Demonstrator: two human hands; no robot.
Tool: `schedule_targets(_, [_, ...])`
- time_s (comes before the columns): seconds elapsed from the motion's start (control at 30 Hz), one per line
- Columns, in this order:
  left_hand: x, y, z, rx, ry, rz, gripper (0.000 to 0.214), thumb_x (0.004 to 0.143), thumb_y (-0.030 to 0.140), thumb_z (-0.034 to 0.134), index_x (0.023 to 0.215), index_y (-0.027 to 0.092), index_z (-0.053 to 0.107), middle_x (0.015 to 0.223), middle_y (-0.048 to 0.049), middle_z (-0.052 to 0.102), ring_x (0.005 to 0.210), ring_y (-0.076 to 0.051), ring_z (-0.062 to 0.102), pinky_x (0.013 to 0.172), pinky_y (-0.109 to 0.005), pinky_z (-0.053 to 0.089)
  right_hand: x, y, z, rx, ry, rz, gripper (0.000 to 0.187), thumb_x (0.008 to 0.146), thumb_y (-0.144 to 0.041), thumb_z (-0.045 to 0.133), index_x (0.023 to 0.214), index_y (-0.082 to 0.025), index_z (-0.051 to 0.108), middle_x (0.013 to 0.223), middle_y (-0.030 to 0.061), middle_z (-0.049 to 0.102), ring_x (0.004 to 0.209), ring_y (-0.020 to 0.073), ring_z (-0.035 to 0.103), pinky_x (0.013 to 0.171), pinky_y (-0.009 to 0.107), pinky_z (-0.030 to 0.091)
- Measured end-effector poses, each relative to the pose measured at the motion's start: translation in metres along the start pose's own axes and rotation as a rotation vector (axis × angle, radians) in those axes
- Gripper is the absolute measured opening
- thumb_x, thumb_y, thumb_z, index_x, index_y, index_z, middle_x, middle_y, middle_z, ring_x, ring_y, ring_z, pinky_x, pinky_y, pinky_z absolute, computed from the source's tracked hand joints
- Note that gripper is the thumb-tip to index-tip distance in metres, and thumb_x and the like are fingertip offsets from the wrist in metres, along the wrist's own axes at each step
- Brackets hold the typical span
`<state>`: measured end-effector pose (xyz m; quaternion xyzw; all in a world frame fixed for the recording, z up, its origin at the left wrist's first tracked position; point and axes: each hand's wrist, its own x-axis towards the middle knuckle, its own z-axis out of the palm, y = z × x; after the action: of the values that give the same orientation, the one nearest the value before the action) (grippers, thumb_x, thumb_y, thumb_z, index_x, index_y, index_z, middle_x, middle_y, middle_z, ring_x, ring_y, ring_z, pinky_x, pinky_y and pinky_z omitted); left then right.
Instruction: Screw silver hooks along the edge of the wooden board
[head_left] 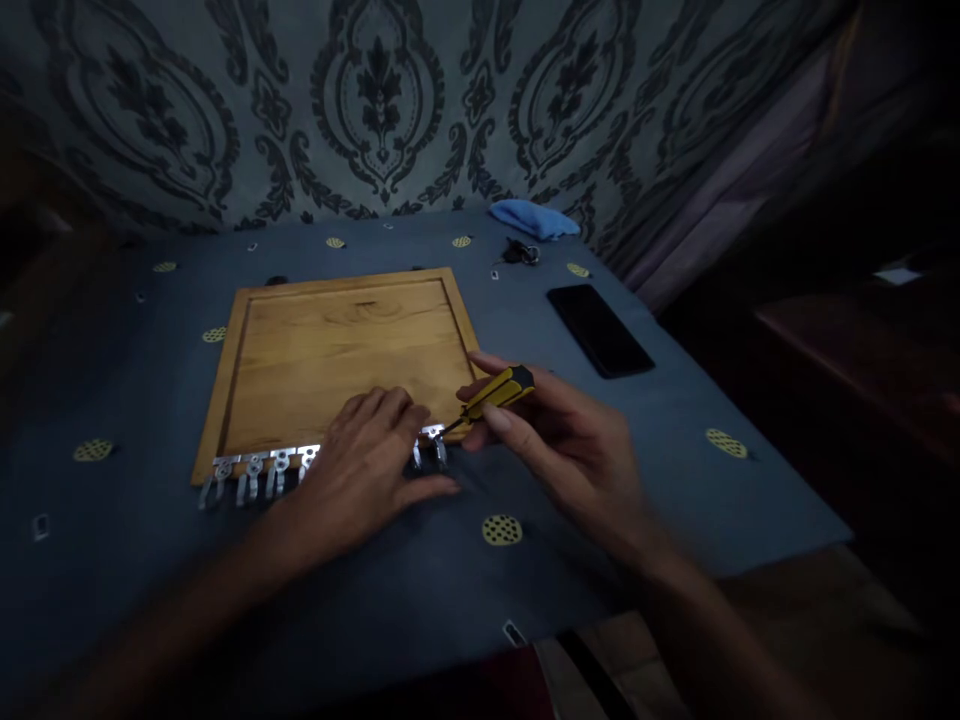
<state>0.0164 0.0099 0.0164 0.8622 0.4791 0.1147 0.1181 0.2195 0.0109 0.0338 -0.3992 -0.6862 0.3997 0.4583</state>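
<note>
Where wallpaper point(379, 100) backs tablecloth point(660, 450), the left hand point(364, 460) spreads across hooks point(252, 480), right hand point(574, 450) gripping a screwdriver point(499, 393).

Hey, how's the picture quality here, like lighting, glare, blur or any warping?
Head view: dim overall, the far right sinking nearly to black; head view: bright glints on the metal hooks, no strong glare on the phone; head view: wooden board fairly clear, left forearm blurring toward the lower corner; head view: patterned wall looks stretched toward the sides.
</note>
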Motion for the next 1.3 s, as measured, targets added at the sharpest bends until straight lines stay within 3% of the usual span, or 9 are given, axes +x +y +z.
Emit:
schedule_targets(0.23, [0.007,0.007,0.01,0.108,-0.117,-0.069,0.052,0.084,0.056,0.071,0.116,0.016,0.063,0.111,-0.0098,0.064,0.108,-0.031,0.057,0.097,-0.048,0.045,-0.002,-0.001,0.001,0.016,0.028,0.027,0.028,0.095,-0.023,0.064,0.123,-0.026,0.067,0.084,-0.0024,0.074,0.072,0.0118,0.073,0.08,0.028,0.06])
schedule_targets(0.47, [0.006,0.008,0.011,0.095,-0.106,-0.057,0.045,0.086,0.052,0.071,0.112,0.016,0.063,0.109,-0.0087,0.064,0.106,-0.029,0.057,0.092,-0.045,0.046,0.001,-0.003,0.006,-0.01,0.139,0.049,0.01,0.085,-0.021,0.075,0.095,-0.022,0.072,0.09,-0.0003,0.076,0.056,0.0098,0.067,0.058,0.024,0.059])
schedule_targets(0.6, [0.006,0.008,0.012,0.07,-0.085,-0.045,0.045,0.085,0.05,0.073,0.111,0.015,0.062,0.108,-0.0092,0.064,0.104,-0.03,0.057,0.09,-0.046,0.046,0.003,-0.004,0.007,0.05,0.176,0.095,0.013,0.081,-0.021,0.079,0.085,-0.022,0.067,0.089,-0.0005,0.076,0.053,0.0097,0.065,0.055,0.024,0.059])
schedule_targets(0.8, [0.007,0.008,0.01,0.058,-0.121,-0.051,0.046,0.086,0.049,0.072,0.111,0.012,0.063,0.109,-0.011,0.063,0.108,-0.032,0.057,0.092,-0.048,0.046,0.001,-0.005,-0.003,0.057,0.025,0.095,0.033,0.091,-0.022,0.069,0.124,-0.029,0.067,0.101,0.0008,0.073,0.064,0.0108,0.068,0.071,0.03,0.062])
schedule_targets(0.9, [0.007,0.008,0.01,0.062,-0.13,-0.056,0.046,0.087,0.052,0.069,0.11,0.013,0.063,0.108,-0.0107,0.063,0.107,-0.032,0.057,0.092,-0.047,0.045,0.001,-0.003,-0.003,-0.025,0.006,0.036,0.019,0.09,-0.021,0.071,0.107,-0.027,0.073,0.094,0.0003,0.071,0.067,0.0128,0.067,0.07,0.031,0.059])
schedule_targets(1.0, [0.007,0.008,0.011,0.085,-0.105,-0.047,0.046,0.086,0.054,0.07,0.107,0.013,0.063,0.106,-0.0099,0.063,0.104,-0.031,0.057,0.09,-0.045,0.045,0.0,0.001,0.0,-0.119,0.071,-0.06,0.009,0.085,-0.022,0.076,0.092,-0.026,0.072,0.086,0.0012,0.069,0.078,0.0188,0.067,0.069,0.034,0.056])
schedule_targets(1.17, [0.006,0.007,0.013,0.104,-0.073,-0.033,0.046,0.084,0.054,0.072,0.104,0.014,0.062,0.104,-0.0085,0.064,0.102,-0.029,0.057,0.089,-0.043,0.045,-0.005,0.005,0.005,-0.136,0.255,-0.141,0.01,0.091,-0.023,0.069,0.098,-0.029,0.067,0.092,0.0042,0.067,0.084,0.0232,0.064,0.061,0.037,0.056])
schedule_targets(1.3, [0.006,0.006,0.014,0.096,-0.07,-0.024,0.045,0.083,0.054,0.072,0.101,0.014,0.063,0.103,-0.0089,0.063,0.103,-0.03,0.058,0.088,-0.043,0.045,-0.004,0.009,0.006,-0.153,0.22,-0.084,0.006,0.093,-0.023,0.066,0.097,-0.027,0.065,0.089,0.002,0.065,0.072,0.0181,0.063,0.059,0.034,0.055])
